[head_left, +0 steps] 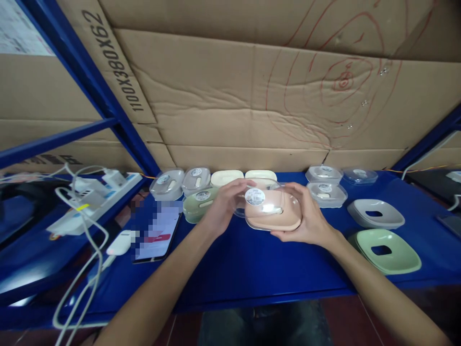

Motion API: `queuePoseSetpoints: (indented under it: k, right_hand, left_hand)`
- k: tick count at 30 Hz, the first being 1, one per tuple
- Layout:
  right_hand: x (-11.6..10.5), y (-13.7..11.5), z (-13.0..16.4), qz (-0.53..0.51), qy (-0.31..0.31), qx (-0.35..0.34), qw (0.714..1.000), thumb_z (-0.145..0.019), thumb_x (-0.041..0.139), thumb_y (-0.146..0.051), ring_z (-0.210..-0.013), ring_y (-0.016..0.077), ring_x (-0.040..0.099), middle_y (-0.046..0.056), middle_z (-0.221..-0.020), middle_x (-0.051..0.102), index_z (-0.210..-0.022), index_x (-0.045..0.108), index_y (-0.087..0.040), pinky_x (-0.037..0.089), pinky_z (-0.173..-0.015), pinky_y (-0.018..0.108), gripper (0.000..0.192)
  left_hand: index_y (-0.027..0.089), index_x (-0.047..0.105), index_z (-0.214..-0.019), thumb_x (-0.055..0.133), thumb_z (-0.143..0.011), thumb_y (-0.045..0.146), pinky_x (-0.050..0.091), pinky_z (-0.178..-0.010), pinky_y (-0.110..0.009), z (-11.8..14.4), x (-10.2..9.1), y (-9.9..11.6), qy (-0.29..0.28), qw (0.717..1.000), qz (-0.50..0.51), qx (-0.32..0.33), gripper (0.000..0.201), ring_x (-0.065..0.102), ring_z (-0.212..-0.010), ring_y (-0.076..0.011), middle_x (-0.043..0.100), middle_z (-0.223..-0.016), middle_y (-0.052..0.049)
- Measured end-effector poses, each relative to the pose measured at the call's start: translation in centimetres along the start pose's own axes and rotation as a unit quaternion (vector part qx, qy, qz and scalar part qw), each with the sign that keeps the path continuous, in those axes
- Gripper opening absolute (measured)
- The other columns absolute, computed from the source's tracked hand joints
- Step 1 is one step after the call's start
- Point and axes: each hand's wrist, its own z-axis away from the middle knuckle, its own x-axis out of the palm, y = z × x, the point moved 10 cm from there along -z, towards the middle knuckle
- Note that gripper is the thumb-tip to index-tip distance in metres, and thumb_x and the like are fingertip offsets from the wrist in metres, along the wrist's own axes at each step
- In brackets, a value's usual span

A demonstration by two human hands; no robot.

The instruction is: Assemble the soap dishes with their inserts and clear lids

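Observation:
Above the blue shelf I hold a pink soap dish (264, 218) out in front of me, tilted so its top faces me. My right hand (310, 216) is wrapped round its right side, with the thumb below. My left hand (227, 204) closes on the left end of a clear plastic lid (269, 189) bearing a round printed sticker. The lid overlaps the top and left of the pink dish; whether it is seated cannot be made out. Closest to my left hand stands a green lidded dish (197, 206).
Grey lidded dishes (169, 185), cream dishes (227, 177) and clear lids (360, 176) line the back. Grey (392, 214) and green pieces (403, 254) with central holes lie right. A phone (158, 235), charger cables (95, 250) and a power strip (108, 197) occupy the left. Cardboard (216, 86) backs the shelf.

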Motion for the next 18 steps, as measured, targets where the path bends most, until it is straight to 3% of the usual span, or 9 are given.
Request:
queuePoseSetpoints:
  k: [4, 7, 10, 18]
  right_hand:
    - [-0.7, -0.2, 0.6, 0.017, 0.013, 0.010, 1.000, -0.071, 0.095, -0.061, -0.141, 0.0440, 0.060, 0.020, -0.153, 0.056, -0.171, 0.019, -0.027, 0.053, -0.115, 0.064, 0.130]
    - [-1.5, -0.9, 1.0, 0.022, 0.044, 0.002, 0.999, -0.074, 0.093, -0.064, -0.136, 0.0426, 0.064, 0.019, -0.149, 0.061, -0.175, 0.016, -0.027, 0.055, -0.114, 0.063, 0.132]
    - [-1.6, -1.3, 1.3, 0.014, 0.054, -0.007, 0.998, -0.076, 0.091, -0.065, -0.135, 0.0415, 0.066, 0.018, -0.152, 0.061, -0.176, 0.014, -0.027, 0.056, -0.114, 0.061, 0.132]
    - [-0.3, -1.3, 1.3, 0.032, 0.039, -0.051, 0.997, -0.071, 0.094, -0.069, -0.141, 0.0450, 0.060, 0.019, -0.158, 0.057, -0.177, 0.014, -0.031, 0.056, -0.113, 0.066, 0.138]
  left_hand:
    - [0.021, 0.086, -0.109, 0.079, -0.090, 0.042, 0.052, -0.095, -0.031, 0.3, 0.9, -0.5, -0.009, 0.999, -0.034, -0.005, 0.029, 0.070, -0.117, -0.0266, 0.079, -0.125, -0.008]
    - [0.021, 0.084, -0.118, 0.079, -0.093, 0.047, 0.050, -0.106, -0.035, 0.6, 2.3, -1.8, -0.065, 0.997, -0.011, -0.046, 0.035, 0.067, -0.129, -0.0300, 0.078, -0.135, -0.009]
    - [0.023, 0.081, -0.128, 0.079, -0.096, 0.048, 0.052, -0.106, -0.036, 1.2, 3.4, -3.5, -0.101, 0.991, 0.019, -0.089, 0.041, 0.067, -0.132, -0.0309, 0.076, -0.139, -0.010]
    - [0.020, 0.081, -0.128, 0.091, -0.085, 0.043, 0.055, -0.095, -0.032, 1.1, 2.6, -4.4, -0.040, 0.995, 0.001, -0.090, 0.050, 0.071, -0.120, -0.0289, 0.079, -0.129, -0.011]
